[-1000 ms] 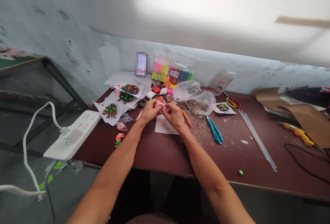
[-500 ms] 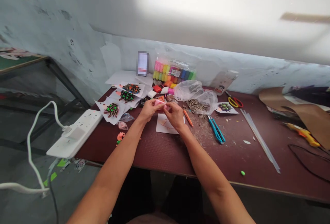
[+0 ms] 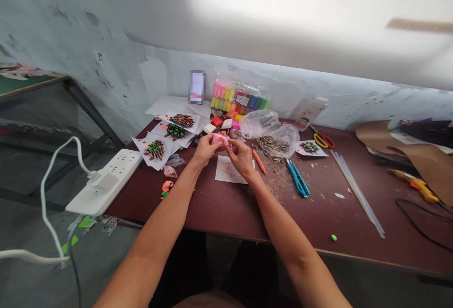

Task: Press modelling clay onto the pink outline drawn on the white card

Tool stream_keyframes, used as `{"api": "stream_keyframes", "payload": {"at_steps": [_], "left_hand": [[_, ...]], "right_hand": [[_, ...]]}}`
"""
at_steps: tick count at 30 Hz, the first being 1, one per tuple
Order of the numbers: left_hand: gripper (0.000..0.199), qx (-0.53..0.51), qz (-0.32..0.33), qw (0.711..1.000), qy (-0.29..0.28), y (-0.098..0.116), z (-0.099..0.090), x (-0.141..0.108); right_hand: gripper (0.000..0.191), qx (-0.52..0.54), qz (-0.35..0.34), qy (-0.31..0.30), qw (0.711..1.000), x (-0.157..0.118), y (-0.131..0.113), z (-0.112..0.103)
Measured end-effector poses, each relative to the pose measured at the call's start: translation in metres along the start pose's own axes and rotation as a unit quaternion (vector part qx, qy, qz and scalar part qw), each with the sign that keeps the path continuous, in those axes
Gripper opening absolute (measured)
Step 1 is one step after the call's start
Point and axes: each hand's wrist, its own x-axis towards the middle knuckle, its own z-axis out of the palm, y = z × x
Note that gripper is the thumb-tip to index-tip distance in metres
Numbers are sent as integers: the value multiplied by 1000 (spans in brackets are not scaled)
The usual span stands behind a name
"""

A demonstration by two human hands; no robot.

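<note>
A small pink packet (image 3: 221, 141) with a clear wrapper is held between both hands above the table. My left hand (image 3: 205, 150) is closed on its left side, thumb and fingers pinched. On the right, my right hand (image 3: 240, 157) pinches the edge of the wrapper. Just under the hands lies a white card (image 3: 226, 174) with a line drawing, partly covered by my right hand. An orange pen (image 3: 259, 161) lies right of that card. Behind the hands are small coloured clay packets (image 3: 216, 121).
Seeds (image 3: 272, 144) spill from a clear bag. A blue cutter (image 3: 297, 179), scissors (image 3: 323, 140), glue sticks (image 3: 357, 193) and a glue gun (image 3: 417, 185) lie rightward. Hedgehog cards (image 3: 155, 150) and a power strip (image 3: 104, 183) are at left; a phone (image 3: 197, 87) stands behind.
The pink packet shows more of its surface between the fingers. My right hand has shifted slightly, and the whole view has moved a little.
</note>
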Motion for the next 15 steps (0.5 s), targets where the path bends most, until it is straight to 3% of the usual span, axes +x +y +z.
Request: {"api": "stream_keyframes", "payload": {"at_steps": [4,8,12,15], "left_hand": [[33,28,12,999,38,0,-1,1],[36,61,22,996,66,-1,-2,3],[43,65,12,997,49,-1,-1,2],[46,48,12,998,40,0,-1,1]], "right_hand": [[22,21,-16,20,999,1,-7,-5],[19,65,11,57,996,6,-17,-12],[25,154,29,54,986,12,-26,-18],[24,148,18,59,987,14,-25,-19]]}}
